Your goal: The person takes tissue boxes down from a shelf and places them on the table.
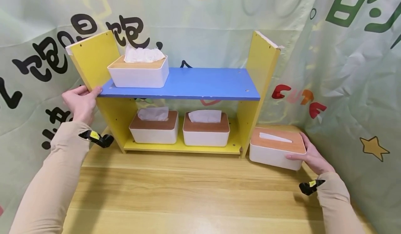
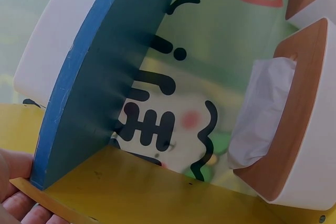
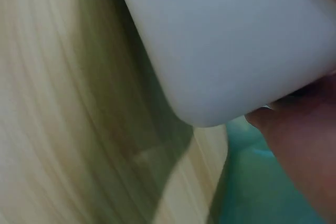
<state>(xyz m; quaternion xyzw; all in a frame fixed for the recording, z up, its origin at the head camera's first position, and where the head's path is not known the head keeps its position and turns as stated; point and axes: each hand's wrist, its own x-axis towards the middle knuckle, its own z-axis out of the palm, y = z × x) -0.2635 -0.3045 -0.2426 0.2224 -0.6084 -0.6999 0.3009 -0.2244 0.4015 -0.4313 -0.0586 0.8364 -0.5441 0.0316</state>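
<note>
My left hand (image 1: 82,103) grips the yellow side panel of a two-level shelf (image 1: 116,122), its thumb at the end of the blue board (image 1: 210,82). In the left wrist view the thumb and fingers (image 2: 23,205) lie on either side of the panel's front edge. At the shelf's right side, my right hand (image 1: 314,157) holds a white tissue box (image 1: 272,155) by its right end, thumb on the front and fingers behind. The box has a wooden lid with a white slot. In the right wrist view the box's white corner (image 3: 226,51) is close over the table.
A tissue box (image 1: 141,77) with tissue sticking out stands at the left of the blue board. Two darker-lidded tissue boxes, a left one (image 1: 153,134) and a right one (image 1: 206,138), stand on the lower level. Printed cloth (image 1: 206,49) hangs behind the wooden table (image 1: 188,188).
</note>
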